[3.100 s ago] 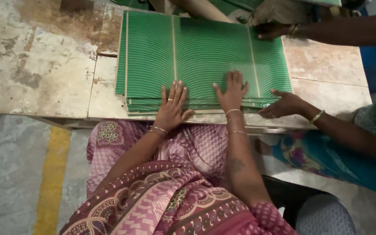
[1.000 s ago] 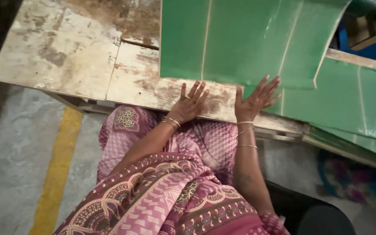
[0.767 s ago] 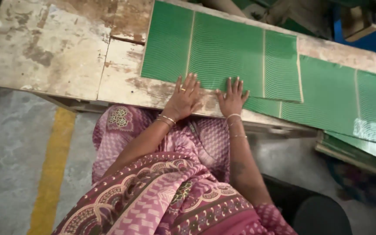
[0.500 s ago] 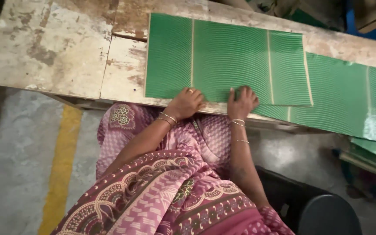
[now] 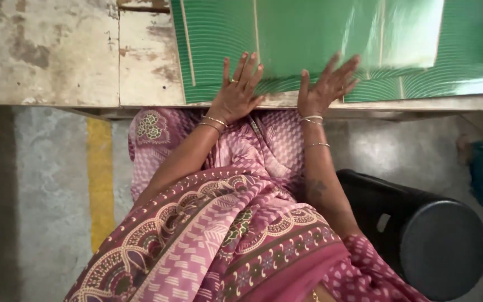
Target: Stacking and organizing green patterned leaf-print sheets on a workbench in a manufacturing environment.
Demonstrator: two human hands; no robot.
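From my remote screen I see both hands lying on a large green ribbed sheet point(image 5: 219, 33) at the near edge of a worn wooden table point(image 5: 46, 56). The left hand point(image 5: 236, 95) is open, fingers spread and pointing to about 12 o'clock, the palm flat on the lower border of the sheet. A ring is on one finger and thin bangles point(image 5: 213, 122) sit at the wrist. The right hand point(image 5: 325, 89) is also open, its fingers fanned toward 1 o'clock; it presses against a second green sheet point(image 5: 320, 39) that curves up from the table and shines in the light. I think the fingertips touch this lifted sheet, but the motion blur makes it hard to be sure. At 3 o'clock from the right hand, more green sheet material point(image 5: 465, 61) lies flat along the table edge. The sheets cover the table from 12 o'clock to 3 o'clock of the view. Below the hands is pink patterned cloth point(image 5: 213, 223), at 4 o'clock a black round stool point(image 5: 431, 235), and at 8 o'clock a yellow floor line point(image 5: 102, 173).
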